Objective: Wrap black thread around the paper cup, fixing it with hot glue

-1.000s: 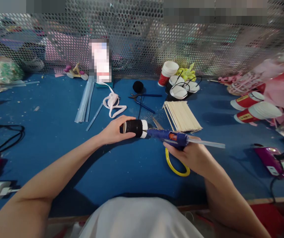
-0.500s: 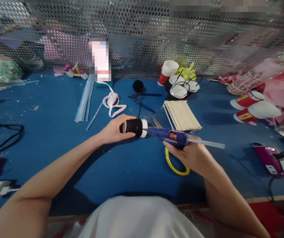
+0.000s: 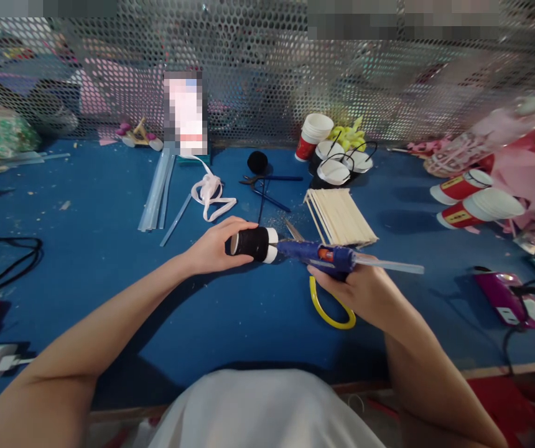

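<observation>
My left hand (image 3: 214, 247) is wrapped round a paper cup covered in black (image 3: 254, 243), which lies on its side over the blue table (image 3: 109, 249). In my right hand (image 3: 358, 292) I grip a blue glue gun (image 3: 316, 254) with a clear glue stick (image 3: 391, 266) poking out of its back. The gun's nozzle touches the white rim end of the cup. Yellow-handled scissors (image 3: 328, 311) lie on the table under my right hand.
A stack of wooden sticks (image 3: 339, 216), clear glue sticks (image 3: 155, 190), a white ribbon (image 3: 209, 194), a black pompom (image 3: 257, 162) and pliers lie behind. Paper cups (image 3: 316, 134) stand at the mesh wall; more cups (image 3: 475, 208) lie right. Cables and purple devices (image 3: 510, 297) sit at both sides.
Almost nothing has moved. Both hands keep the cup and the glue gun in the same place, with only a slight shift of the view.
</observation>
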### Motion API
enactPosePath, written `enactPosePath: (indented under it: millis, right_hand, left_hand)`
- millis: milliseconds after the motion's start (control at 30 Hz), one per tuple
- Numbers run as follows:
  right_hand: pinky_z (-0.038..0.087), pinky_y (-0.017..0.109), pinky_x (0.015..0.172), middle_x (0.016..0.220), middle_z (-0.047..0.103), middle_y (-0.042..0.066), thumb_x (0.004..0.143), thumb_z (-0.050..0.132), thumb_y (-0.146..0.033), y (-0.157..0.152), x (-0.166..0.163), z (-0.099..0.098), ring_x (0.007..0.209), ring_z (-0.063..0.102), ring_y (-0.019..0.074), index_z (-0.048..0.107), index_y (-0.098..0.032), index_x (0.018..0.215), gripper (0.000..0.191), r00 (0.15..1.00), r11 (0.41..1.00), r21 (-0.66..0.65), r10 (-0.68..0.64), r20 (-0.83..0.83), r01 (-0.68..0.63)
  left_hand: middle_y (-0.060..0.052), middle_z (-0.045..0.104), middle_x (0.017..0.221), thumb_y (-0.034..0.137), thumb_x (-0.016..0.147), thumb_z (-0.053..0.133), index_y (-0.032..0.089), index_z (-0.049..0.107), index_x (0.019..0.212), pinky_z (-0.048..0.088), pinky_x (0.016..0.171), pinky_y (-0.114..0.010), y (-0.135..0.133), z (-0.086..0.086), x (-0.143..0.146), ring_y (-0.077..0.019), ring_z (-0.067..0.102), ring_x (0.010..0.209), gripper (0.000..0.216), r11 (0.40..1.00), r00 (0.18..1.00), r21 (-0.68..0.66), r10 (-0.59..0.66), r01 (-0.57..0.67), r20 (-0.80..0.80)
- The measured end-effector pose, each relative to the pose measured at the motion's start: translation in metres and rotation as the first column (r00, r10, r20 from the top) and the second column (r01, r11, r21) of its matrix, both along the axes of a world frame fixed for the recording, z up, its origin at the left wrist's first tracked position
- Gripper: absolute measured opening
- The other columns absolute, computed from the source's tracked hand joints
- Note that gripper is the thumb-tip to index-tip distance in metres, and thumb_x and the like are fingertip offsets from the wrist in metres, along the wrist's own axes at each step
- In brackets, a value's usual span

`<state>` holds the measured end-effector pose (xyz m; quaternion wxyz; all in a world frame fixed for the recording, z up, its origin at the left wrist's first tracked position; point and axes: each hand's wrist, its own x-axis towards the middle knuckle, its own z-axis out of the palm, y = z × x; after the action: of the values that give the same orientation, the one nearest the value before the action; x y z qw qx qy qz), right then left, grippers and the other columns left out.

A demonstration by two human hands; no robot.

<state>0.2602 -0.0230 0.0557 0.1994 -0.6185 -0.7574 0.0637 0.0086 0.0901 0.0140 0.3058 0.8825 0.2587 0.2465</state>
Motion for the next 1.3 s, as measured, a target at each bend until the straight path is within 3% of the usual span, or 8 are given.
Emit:
enactPosePath:
  millis: [300, 533, 767, 967, 1300]
  right_hand:
    - [0.045, 0.028, 0.052, 0.064, 0.062, 0.006, 0.078, 0.052, -0.037, 0.005, -0.001, 0.0, 0.059, 0.06, 0.0179, 0.058, -0.017, 0.074, 0.021, 1.0, 0.999, 0.03, -0.015, 0.004, 0.015]
    - [0.045, 0.026, 0.052, 0.066, 0.064, 0.004, 0.078, 0.052, -0.035, -0.002, -0.002, 0.012, 0.056, 0.059, 0.0155, 0.056, -0.018, 0.072, 0.019, 0.999, 0.995, -0.096, -0.002, -0.038, -0.002]
    - [0.04, 0.026, 0.045, 0.056, 0.058, 0.003, 0.077, 0.053, -0.035, 0.007, -0.003, 0.006, 0.053, 0.056, 0.0163, 0.052, -0.019, 0.063, 0.022, 0.999, 0.999, -0.012, -0.04, -0.021, 0.04]
    - [0.044, 0.025, 0.051, 0.064, 0.062, 0.003, 0.079, 0.052, -0.033, 0.001, -0.002, 0.011, 0.056, 0.057, 0.0148, 0.056, -0.017, 0.075, 0.018, 0.997, 0.995, -0.098, 0.0, -0.073, -0.007]
    - [0.042, 0.027, 0.046, 0.063, 0.063, 0.003, 0.077, 0.054, -0.033, -0.002, -0.005, 0.014, 0.056, 0.059, 0.0173, 0.058, -0.019, 0.073, 0.015, 0.999, 0.999, -0.05, 0.01, -0.041, -0.012]
  left_hand:
    - [-0.01, 0.052, 0.115, 0.025, 0.072, 0.065, 0.02, 0.045, 0.123, 0.043, 0.092, -0.037, -0.001, 0.004, 0.001, -0.0226, 0.05, 0.108, 0.055, 0.999, 0.999, 0.004, -0.043, 0.043, 0.018]
    - [-0.01, 0.051, 0.117, 0.025, 0.072, 0.063, 0.021, 0.044, 0.123, 0.043, 0.092, -0.039, -0.002, 0.004, 0.0, -0.0237, 0.05, 0.109, 0.055, 0.999, 0.999, 0.013, -0.034, 0.034, -0.009]
    - [-0.01, 0.05, 0.118, 0.025, 0.073, 0.064, 0.021, 0.043, 0.124, 0.042, 0.094, -0.038, -0.003, 0.005, 0.001, -0.0234, 0.048, 0.111, 0.056, 0.999, 0.999, 0.023, -0.045, 0.045, -0.018]
    - [-0.01, 0.05, 0.118, 0.025, 0.073, 0.063, 0.02, 0.044, 0.124, 0.042, 0.093, -0.038, -0.002, 0.005, 0.0, -0.0232, 0.049, 0.11, 0.054, 0.999, 0.999, 0.013, -0.043, 0.043, -0.021]
    - [-0.01, 0.051, 0.117, 0.027, 0.073, 0.063, 0.02, 0.045, 0.122, 0.042, 0.095, -0.038, -0.002, 0.004, 0.001, -0.0225, 0.05, 0.11, 0.053, 1.0, 1.0, 0.016, -0.019, 0.019, -0.019]
